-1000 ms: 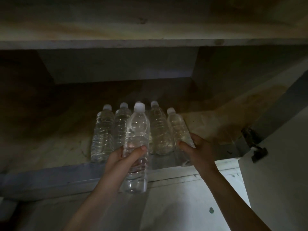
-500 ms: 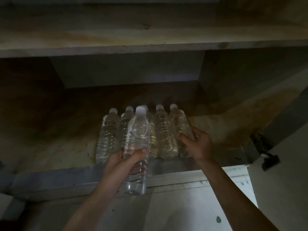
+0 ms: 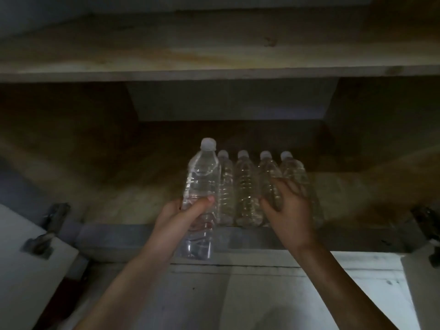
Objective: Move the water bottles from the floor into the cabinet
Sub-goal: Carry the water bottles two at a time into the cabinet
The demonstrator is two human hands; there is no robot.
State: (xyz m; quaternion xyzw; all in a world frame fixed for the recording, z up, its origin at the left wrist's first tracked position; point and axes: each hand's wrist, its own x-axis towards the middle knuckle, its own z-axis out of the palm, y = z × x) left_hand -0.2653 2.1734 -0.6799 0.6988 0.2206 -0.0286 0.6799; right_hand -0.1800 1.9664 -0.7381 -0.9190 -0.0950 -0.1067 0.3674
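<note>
Several clear water bottles (image 3: 245,186) with white caps stand upright in a row on the cabinet's lower shelf (image 3: 119,198), close to its front rail. My left hand (image 3: 176,222) grips one more water bottle (image 3: 201,184) around its middle. That bottle is upright at the left end of the row, with its base hanging in front of the rail. My right hand (image 3: 290,210) lies blurred against the front of the two rightmost bottles, fingers spread, thumb to the left.
An upper wooden shelf (image 3: 214,55) spans the top of the opening. Open doors with metal hinges flank it: a left hinge (image 3: 47,229) and a right hinge (image 3: 426,222). The dark back wall (image 3: 226,101) lies well behind the row. White floor (image 3: 238,301) lies below.
My left hand has carried its bottle from in front of the row's middle to the left end. My right hand has shifted from the last bottle's side onto the fronts of two bottles.
</note>
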